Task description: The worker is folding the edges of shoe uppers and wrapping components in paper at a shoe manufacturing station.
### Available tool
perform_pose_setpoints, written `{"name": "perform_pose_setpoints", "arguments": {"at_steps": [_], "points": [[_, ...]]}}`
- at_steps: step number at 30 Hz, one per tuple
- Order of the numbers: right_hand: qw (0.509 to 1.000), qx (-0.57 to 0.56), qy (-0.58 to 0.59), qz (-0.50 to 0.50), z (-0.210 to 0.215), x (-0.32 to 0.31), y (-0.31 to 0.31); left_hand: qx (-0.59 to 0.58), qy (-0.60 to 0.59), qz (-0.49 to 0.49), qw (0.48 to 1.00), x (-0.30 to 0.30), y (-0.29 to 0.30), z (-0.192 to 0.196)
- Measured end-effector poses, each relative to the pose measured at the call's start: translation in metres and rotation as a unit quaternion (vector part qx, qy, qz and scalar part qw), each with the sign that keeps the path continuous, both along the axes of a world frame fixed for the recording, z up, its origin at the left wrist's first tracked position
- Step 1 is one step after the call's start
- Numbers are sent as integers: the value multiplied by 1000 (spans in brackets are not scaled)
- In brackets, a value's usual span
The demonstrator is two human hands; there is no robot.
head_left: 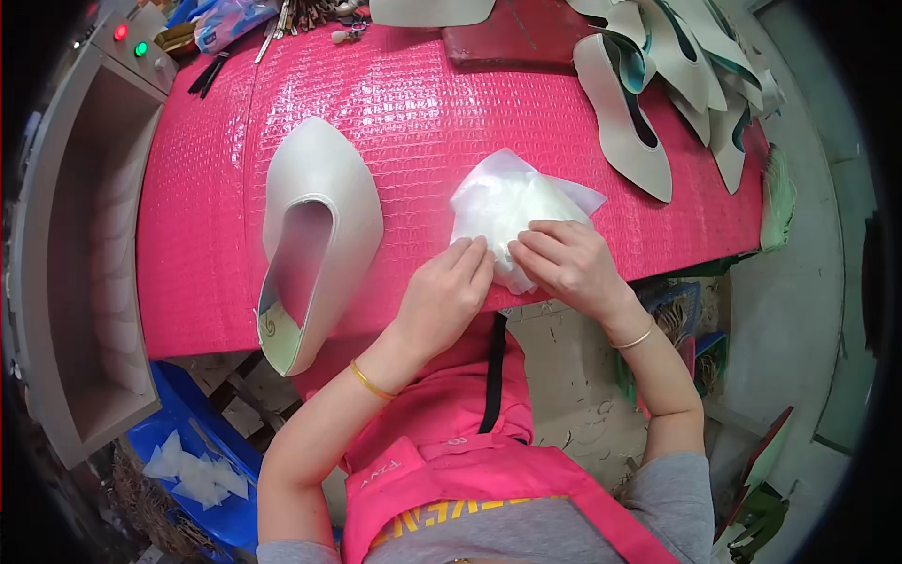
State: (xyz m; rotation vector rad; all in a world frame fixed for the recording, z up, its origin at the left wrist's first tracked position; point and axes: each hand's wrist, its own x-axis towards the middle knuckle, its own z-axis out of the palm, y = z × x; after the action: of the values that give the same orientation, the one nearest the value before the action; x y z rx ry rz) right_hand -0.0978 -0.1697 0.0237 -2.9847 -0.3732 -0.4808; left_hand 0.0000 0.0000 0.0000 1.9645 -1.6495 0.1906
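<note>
Near the front edge of the table, a small stack of translucent white sheets (507, 197) lies right of centre. My left hand (451, 287) is closed, its fingertips pinching the near left edge of the sheets. Opposite it, my right hand (568, 263) pinches their near right side with bent fingers. Part of the sheets' near edge is hidden behind the fingers. To the left of my left hand rests a single off-white pointed shoe upper (357, 202), toe pointing away and its greenish lined heel hanging just over the table edge.
Several shoe uppers (625, 141) are heaped at the far right beside a dark red block (517, 38). A grey open-fronted box with red and green lights (85, 235) borders the pink table (207, 273) on the left. Below it, a blue seat (178, 395) holds white scraps.
</note>
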Motion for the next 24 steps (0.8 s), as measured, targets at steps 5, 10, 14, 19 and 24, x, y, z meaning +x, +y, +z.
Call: {"name": "perform_pose_setpoints", "arguments": {"at_steps": [5,10,14,19,24], "points": [[988,103,-106,-39,-12,-4,6,-34,23,2,999,-5,3,1],[966,215,-76,-121,-12,-15,17,-4,46,14,999,-11,7,-5],[965,234,-52,-108,-10,-15,17,-26,55,17,998,-11,10,-7],[993,84,13,-80,1,-7,22,-29,35,13,999,-12,10,-11],[997,-9,44,-70,0,-2,34,-20,40,1,999,-9,10,-13]]}}
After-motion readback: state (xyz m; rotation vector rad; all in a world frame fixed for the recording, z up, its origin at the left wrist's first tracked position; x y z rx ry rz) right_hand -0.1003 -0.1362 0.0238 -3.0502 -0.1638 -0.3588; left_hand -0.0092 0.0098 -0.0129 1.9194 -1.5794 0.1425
